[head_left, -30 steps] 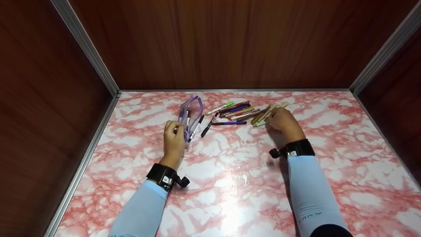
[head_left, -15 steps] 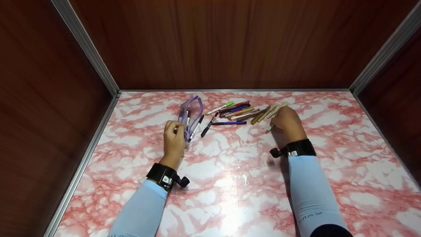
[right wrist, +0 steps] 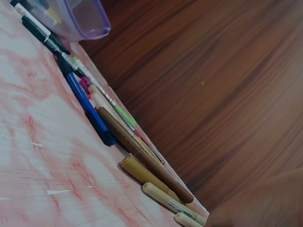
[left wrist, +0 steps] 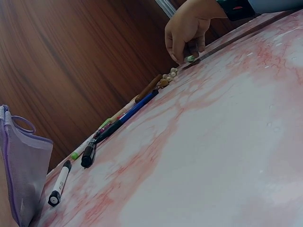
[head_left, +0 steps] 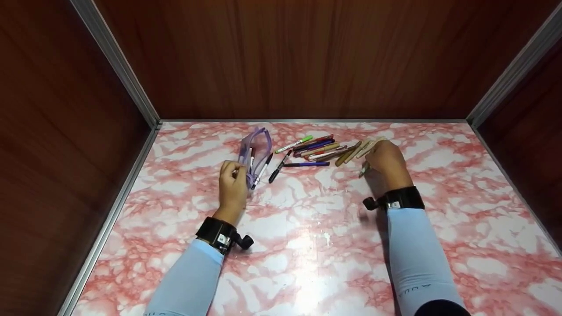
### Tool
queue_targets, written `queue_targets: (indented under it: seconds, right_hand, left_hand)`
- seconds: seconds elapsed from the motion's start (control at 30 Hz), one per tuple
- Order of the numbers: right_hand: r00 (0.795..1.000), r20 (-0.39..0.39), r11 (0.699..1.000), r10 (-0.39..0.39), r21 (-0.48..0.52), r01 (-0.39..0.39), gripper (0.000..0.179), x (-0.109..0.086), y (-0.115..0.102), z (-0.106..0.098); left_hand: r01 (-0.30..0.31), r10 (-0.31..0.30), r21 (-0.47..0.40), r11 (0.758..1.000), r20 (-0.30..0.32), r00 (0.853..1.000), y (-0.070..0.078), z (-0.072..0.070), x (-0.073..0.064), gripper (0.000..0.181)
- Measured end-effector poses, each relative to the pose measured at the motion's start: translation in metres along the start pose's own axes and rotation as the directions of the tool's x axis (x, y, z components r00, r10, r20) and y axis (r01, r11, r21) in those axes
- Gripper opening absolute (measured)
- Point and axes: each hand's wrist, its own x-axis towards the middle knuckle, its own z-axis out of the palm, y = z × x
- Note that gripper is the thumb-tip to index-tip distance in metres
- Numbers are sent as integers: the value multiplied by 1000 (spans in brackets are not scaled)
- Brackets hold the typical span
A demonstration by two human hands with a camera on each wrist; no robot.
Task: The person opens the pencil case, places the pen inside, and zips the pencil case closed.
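Note:
My left hand (head_left: 232, 182) holds the near edge of a purple mesh pencil pouch (head_left: 244, 151), which stands with its mouth facing right. Inside it a dark-capped marker shows through. A white marker with a black cap (head_left: 264, 166) lies at the pouch's mouth. On the right, my right hand (head_left: 386, 158) pinches a light green pen (head_left: 363, 170); its end also shows below the fingers in the left wrist view. Beside that hand lie cream pens (right wrist: 165, 198) and a brown pen (right wrist: 142, 153). Most of the green pen is hidden by the hand.
Between the hands lie a black marker (head_left: 279, 166), a blue pen (head_left: 309, 164), a green-capped marker (head_left: 294, 144) and a heap of several coloured pens. The marbled table (head_left: 307, 241) meets wooden panels (head_left: 307, 61) at the back and sides.
My right hand has drawn the light green pen away from the cream pens, a little to the right, and tilted it more upright. The left hand and pouch have stayed in place.

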Motion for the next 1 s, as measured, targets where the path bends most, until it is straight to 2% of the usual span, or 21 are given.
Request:
queue_targets:
  seconds: [0.17,0.3,0.53,0.67,0.8,1.0]
  right_hand:
    - [1000,2,996,1,88,-1,15,-4,-6,-2]
    - [998,-31,991,-51,121,55,17,-3,-12,-1]
    - [984,-115,983,-134,110,147,18,2,-30,7]
    - [978,-136,969,-161,167,183,22,2,-43,17]
    - [975,-126,939,-184,271,212,26,2,-55,29]
    - [969,-91,857,-228,454,244,27,-2,-78,51]
  left_hand:
    - [-21,21,20,1000,-11,1000,-1,-1,0,13]
    - [-25,26,38,999,-17,1000,-1,-2,0,13]
    - [1,0,40,999,-11,1000,-1,-1,0,15]
    - [20,-19,23,1000,-11,1000,0,-1,0,16]
    - [20,-20,10,1000,-13,1000,0,-1,0,16]
    - [37,-37,-23,999,-4,999,1,0,-1,16]
